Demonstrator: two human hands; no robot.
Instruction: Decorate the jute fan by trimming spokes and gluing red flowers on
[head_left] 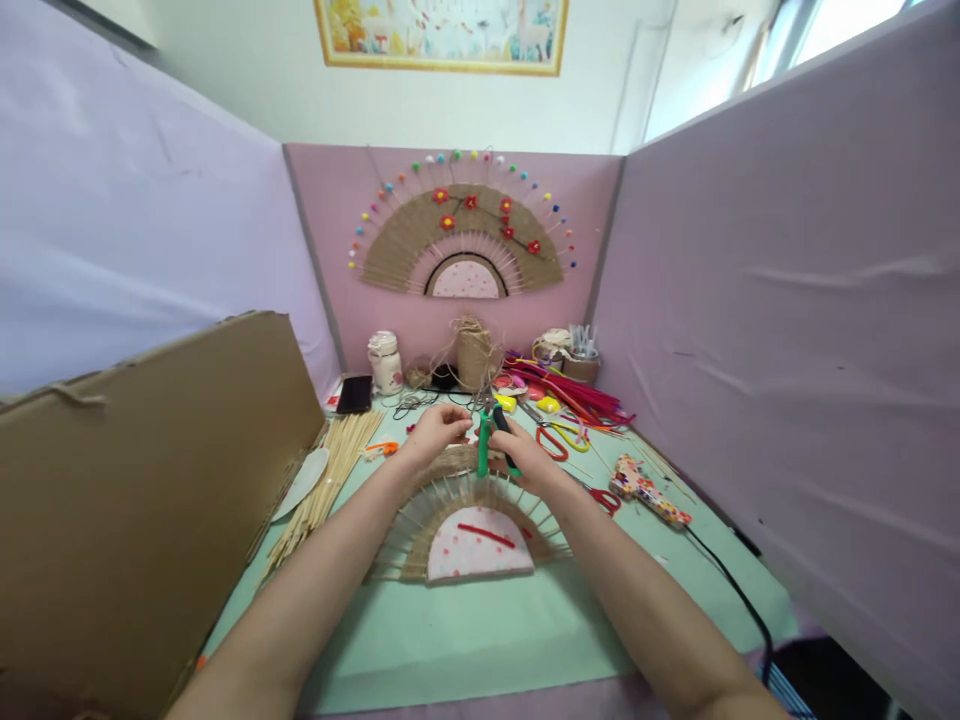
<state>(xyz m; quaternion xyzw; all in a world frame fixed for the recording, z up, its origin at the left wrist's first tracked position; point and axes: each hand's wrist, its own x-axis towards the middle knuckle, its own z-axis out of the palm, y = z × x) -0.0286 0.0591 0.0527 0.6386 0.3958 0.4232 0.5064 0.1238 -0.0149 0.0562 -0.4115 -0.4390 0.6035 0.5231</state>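
Above the far part of a half-round woven fan, my right hand grips a pair of pliers with green and black handles, its metal jaws pointing away from me. My left hand is beside the jaws with its fingertips pinched together. Whatever they hold is too small to make out. The fan has thin sticks spreading from a pink-dotted white half circle. A red fuzzy stem piece lies across that half circle, and a shorter red bit lies right of it.
Bamboo sticks and a cardboard sheet are on the left. A twine spool, a jar and red fuzzy stems stand at the back. Scissors and a corded glue gun lie right. A finished fan hangs behind.
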